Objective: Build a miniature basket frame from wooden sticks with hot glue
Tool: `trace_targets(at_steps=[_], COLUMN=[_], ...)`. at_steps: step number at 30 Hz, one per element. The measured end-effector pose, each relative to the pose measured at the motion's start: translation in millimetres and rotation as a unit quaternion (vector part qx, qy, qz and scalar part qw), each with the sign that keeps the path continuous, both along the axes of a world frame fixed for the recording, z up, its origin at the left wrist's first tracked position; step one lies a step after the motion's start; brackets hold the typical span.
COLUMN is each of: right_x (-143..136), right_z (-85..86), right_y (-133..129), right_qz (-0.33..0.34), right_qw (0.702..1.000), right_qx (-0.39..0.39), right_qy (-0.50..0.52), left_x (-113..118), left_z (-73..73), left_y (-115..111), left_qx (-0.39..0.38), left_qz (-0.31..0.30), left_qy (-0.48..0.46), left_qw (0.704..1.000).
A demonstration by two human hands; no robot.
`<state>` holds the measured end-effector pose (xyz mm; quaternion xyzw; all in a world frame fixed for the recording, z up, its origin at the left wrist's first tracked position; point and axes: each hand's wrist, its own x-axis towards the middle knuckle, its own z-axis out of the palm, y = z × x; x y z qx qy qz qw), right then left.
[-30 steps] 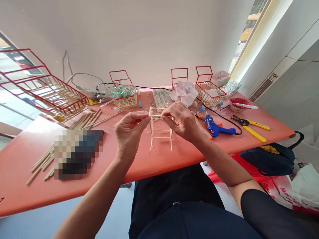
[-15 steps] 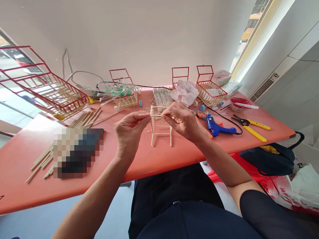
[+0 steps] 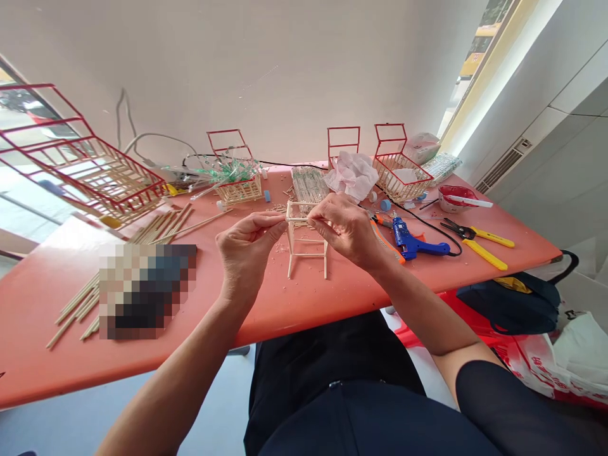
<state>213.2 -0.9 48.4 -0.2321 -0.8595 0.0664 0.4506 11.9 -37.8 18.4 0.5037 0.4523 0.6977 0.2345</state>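
Note:
A small frame of pale wooden sticks [image 3: 308, 255] stands upright on the orange table [image 3: 285, 320] in front of me. My left hand [image 3: 247, 250] pinches the frame's top left corner between thumb and fingertips. With its fingers closed, my right hand [image 3: 344, 228] grips the top of the frame near its right end; those fingers hide that corner. A thin crosspiece spans the gap between both hands. Lower down, more crosspieces join the legs, whose ends meet the table.
Right of my hands lie a blue glue gun [image 3: 411, 240] and yellow-handled pliers [image 3: 477, 244]. Loose sticks [image 3: 78, 307] and a blurred dark object [image 3: 152, 291] lie left. Stick baskets with red frames [image 3: 403, 174] line the back, beside crumpled tissue [image 3: 352, 176] and a red bowl [image 3: 456, 198].
Both hands keep the same hold on the stick frame, with hardly any movement. The view has shifted very slightly.

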Motion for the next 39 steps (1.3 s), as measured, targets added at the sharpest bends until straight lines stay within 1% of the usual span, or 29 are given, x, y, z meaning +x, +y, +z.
trace_targets(at_steps=[4,7,13,15,19,21,23,29,33,36,39], right_x=[-1,-2,-5,-5,-2,0,1,2,3,3,2], right_z=[-0.7,-1.9,-5.0,-5.8,-6.8,-7.2,-7.5,-9.6,-11.3,-11.0,-10.0], right_y=[1,2,5,6,9,11,13,18,18,17,16], right_qz=[-0.005,-0.003,-0.011,-0.009,-0.006,0.005,0.013,0.018,0.030,0.023,0.012], right_qw=[1.000,1.000,1.000,1.000,1.000,1.000,1.000,1.000,1.000,1.000,0.999], right_qx=[-0.012,-0.003,0.015,0.020,0.009,0.008,0.006,0.001,-0.005,-0.014,-0.033], right_qy=[-0.003,0.000,-0.001,0.002,-0.015,-0.018,-0.016,-0.008,0.000,-0.005,-0.014], left_x=[1,1,-2,-4,-12,-16,-19,-20,-23,-27,-30], left_z=[1.7,1.9,2.9,4.4,7.2,7.0,5.6,2.2,5.7,8.1,7.4], left_y=[0,0,0,0,2,2,2,1,1,2,3], left_qx=[0.009,0.007,-0.034,-0.049,-0.093,-0.122,-0.144,-0.164,-0.186,-0.200,-0.205], left_qz=[-0.003,-0.008,-0.014,-0.027,-0.078,-0.087,-0.083,-0.077,-0.117,-0.145,-0.183], left_qy=[-0.007,-0.016,-0.017,-0.019,-0.025,-0.004,0.024,0.062,0.081,0.108,0.141], left_qw=[1.000,1.000,0.999,0.998,0.992,0.989,0.986,0.981,0.972,0.963,0.951])
